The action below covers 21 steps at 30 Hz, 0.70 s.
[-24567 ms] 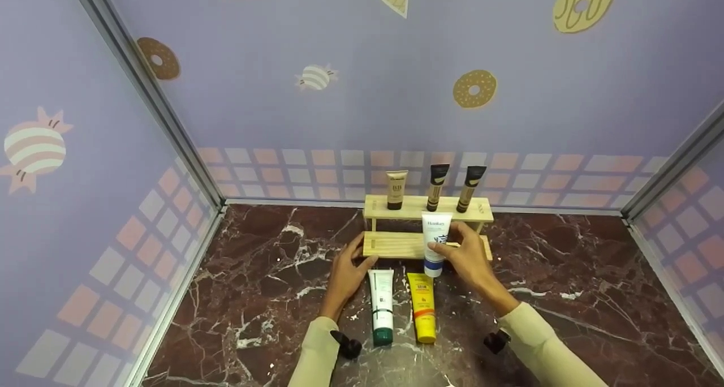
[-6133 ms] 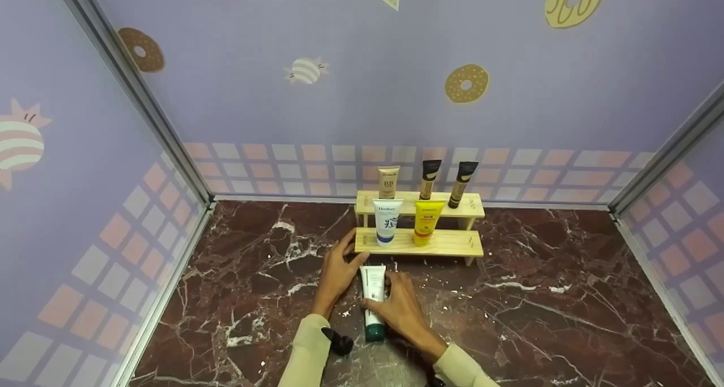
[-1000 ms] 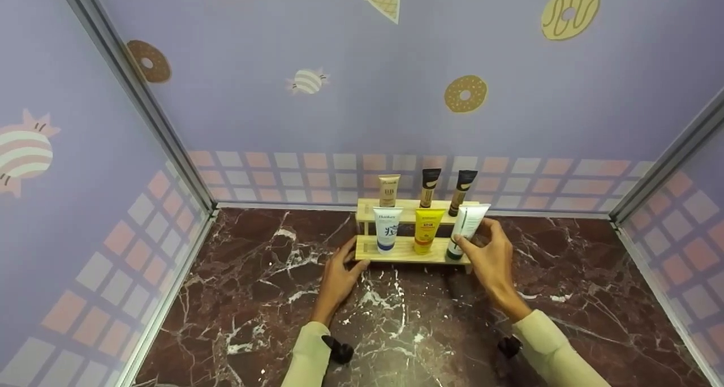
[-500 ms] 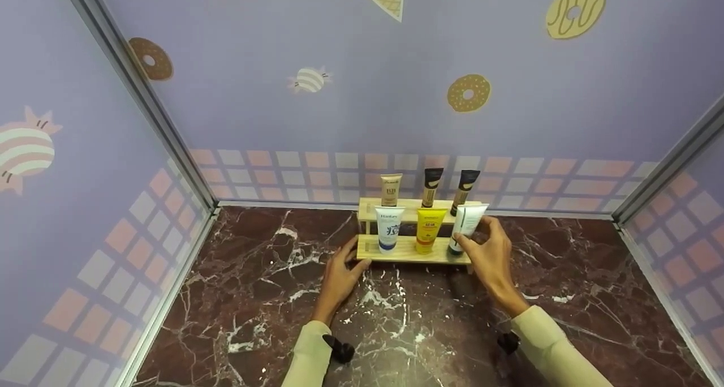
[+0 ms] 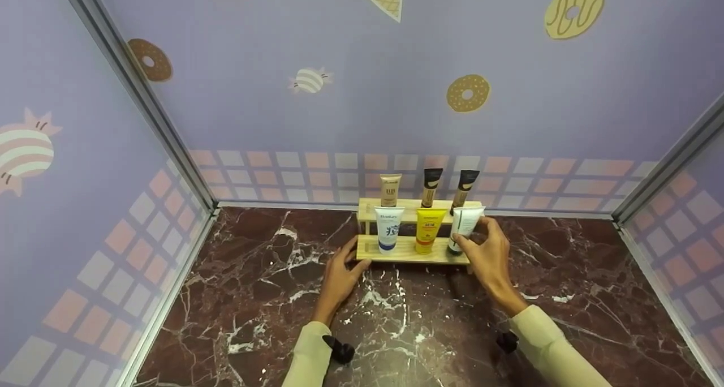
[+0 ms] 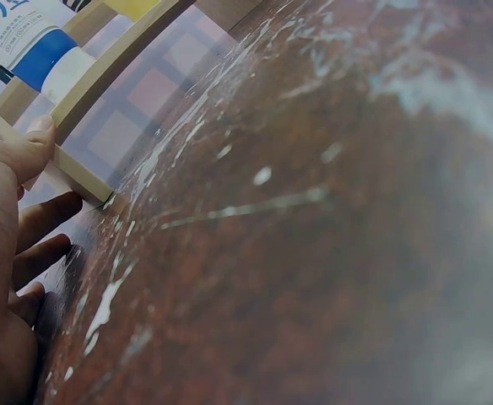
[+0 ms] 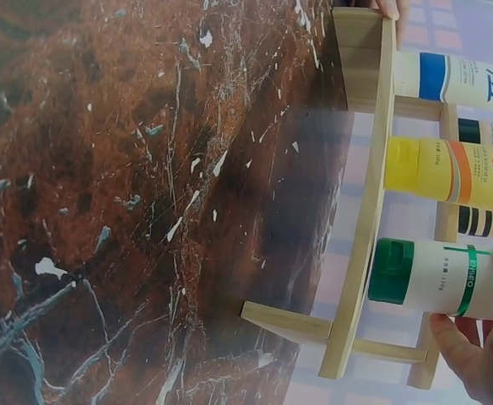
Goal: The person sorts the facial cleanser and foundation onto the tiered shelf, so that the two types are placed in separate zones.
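A two-step wooden display stand [image 5: 404, 256] stands near the back wall. My left hand [image 5: 339, 276] grips the left end of its lower step, thumb at the front corner in the left wrist view. My right hand [image 5: 491, 257] pinches a white squeeze tube with a green cap [image 5: 465, 223] between thumb and fingers. That tube stands cap down at the right of the lower step; its cap is at the board in the right wrist view. Left of it stand a yellow squeeze tube [image 5: 430, 228] and a white squeeze tube with a blue band [image 5: 388, 228].
On the upper step stand a beige tube [image 5: 390, 190] and two black-and-gold tubes, one in the middle [image 5: 431, 188] and one at the right [image 5: 465, 189]. The table [image 5: 254, 296] is dark red marble. Purple patterned walls [image 5: 350, 121] enclose it.
The blue-banded, yellow and green-capped tubes have gone from hand and table to the lower step. In the last second, the green-capped tube has tipped more upright. My left hand keeps its place.
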Motion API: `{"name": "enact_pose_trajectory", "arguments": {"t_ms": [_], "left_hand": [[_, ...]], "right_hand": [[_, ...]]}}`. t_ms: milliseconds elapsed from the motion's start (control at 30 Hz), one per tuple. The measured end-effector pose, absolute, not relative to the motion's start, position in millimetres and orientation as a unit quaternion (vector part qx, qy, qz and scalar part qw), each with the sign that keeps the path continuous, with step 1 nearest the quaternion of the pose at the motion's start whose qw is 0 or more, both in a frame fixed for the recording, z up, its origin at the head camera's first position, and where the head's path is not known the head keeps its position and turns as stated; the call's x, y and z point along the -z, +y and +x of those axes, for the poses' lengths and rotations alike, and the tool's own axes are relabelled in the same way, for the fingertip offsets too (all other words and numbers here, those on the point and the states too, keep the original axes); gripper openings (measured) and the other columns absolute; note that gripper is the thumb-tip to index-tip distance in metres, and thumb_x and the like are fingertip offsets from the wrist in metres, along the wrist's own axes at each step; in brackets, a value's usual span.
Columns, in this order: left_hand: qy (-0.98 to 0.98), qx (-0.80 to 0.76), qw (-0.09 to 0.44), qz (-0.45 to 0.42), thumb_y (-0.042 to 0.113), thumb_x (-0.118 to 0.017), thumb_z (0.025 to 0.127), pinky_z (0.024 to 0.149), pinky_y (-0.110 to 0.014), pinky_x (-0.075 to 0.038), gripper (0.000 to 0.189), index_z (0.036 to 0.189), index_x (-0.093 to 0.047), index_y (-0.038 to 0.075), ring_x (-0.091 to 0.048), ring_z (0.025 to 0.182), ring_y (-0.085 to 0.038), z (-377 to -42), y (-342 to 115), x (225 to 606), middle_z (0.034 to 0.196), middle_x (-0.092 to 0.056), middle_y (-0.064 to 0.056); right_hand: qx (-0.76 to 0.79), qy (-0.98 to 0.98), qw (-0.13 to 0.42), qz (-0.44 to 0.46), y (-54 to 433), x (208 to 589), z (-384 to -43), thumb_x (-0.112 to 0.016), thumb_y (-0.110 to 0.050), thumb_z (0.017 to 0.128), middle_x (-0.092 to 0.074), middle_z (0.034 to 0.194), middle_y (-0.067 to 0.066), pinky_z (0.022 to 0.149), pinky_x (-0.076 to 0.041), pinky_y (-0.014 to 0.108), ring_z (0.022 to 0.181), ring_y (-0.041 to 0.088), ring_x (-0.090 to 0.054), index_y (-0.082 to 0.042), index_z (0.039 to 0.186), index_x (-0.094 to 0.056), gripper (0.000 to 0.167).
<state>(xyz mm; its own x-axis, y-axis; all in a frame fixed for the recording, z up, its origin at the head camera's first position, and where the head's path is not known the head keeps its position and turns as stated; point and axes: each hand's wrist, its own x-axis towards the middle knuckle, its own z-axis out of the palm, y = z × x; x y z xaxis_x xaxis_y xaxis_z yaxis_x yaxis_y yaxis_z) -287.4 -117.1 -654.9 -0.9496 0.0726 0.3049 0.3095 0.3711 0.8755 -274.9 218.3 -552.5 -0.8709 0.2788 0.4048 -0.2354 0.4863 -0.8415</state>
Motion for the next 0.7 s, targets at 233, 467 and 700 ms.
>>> {"name": "enact_pose_trajectory", "arguments": {"t_ms": [233,467,700], "left_hand": [[-0.820,0.549,0.111,-0.113,0.025,-0.083,0.101,0.135,-0.056,-0.024,0.072,0.161,-0.053,0.000,-0.074,0.126,-0.034,-286.8,-115.8,655.2,0.143,-0.069,-0.026],[-0.825,0.540,0.117,-0.119,0.023,-0.082,0.102,0.135,-0.057,-0.023,0.072,0.162,-0.051,-0.001,-0.072,0.130,-0.036,-286.1,-114.6,654.9,0.147,-0.066,-0.027],[-0.829,0.527,0.145,-0.121,0.027,-0.078,0.106,0.124,-0.060,-0.043,0.069,0.164,-0.050,0.000,-0.060,0.143,-0.041,-283.2,-114.3,656.6,0.154,-0.063,-0.024]], "right_hand": [[-0.497,-0.827,0.263,-0.010,220.9,555.7,-275.0,-0.092,0.002,0.086,-0.073,0.121,0.029,0.099,-0.061,0.057,0.113,0.041,-0.073,0.010,0.125,-0.065,0.048],[-0.487,-0.835,0.255,0.013,224.3,556.4,-277.3,-0.089,0.003,0.089,-0.072,0.123,0.032,0.105,-0.059,0.059,0.117,0.046,-0.071,0.012,0.129,-0.064,0.048],[-0.476,-0.844,0.242,0.055,237.8,556.1,-272.0,-0.088,0.002,0.091,-0.069,0.130,0.031,0.102,-0.061,0.055,0.118,0.046,-0.072,0.015,0.142,-0.060,0.060]]}}
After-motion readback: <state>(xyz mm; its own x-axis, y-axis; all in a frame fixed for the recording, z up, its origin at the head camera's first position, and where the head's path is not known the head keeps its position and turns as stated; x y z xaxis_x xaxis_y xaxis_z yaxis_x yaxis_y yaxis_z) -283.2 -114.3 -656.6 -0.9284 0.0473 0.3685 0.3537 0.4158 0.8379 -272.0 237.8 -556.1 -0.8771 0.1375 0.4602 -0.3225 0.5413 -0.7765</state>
